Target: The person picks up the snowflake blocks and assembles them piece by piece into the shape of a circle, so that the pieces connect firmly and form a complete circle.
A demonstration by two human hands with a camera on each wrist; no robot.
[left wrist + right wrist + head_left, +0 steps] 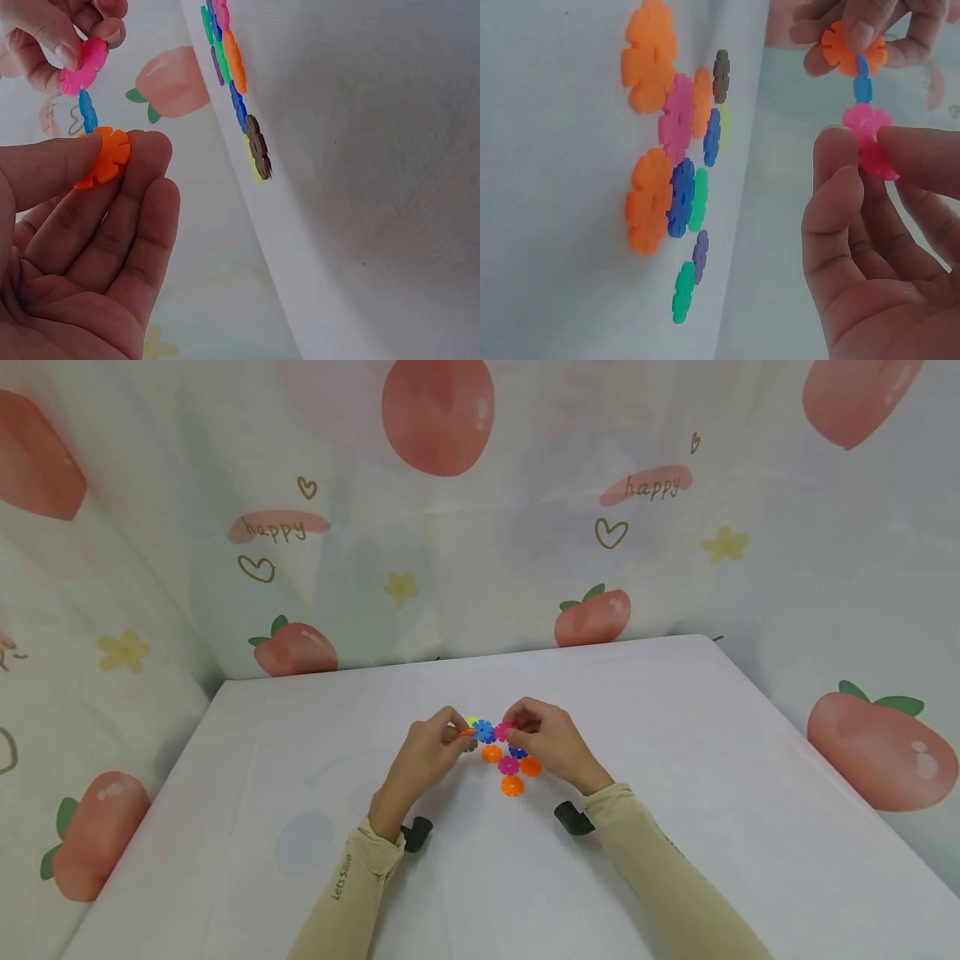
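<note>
Between my hands is a short chain of plastic snowflake discs: orange, blue and pink. My left hand pinches the orange disc between thumb and fingers. My right hand pinches the pink disc the same way. In the middle, the blue disc stands edge-on to both wrist cameras and appears to be slotted into the orange and pink ones. The chain is above the table, apart from the loose discs. Fingers hide parts of the held orange and pink discs.
Loose snowflake discs lie on the white table below my hands: several orange, a pink, dark blue, green, a purple, a brown and a yellow. A patterned curtain hangs behind.
</note>
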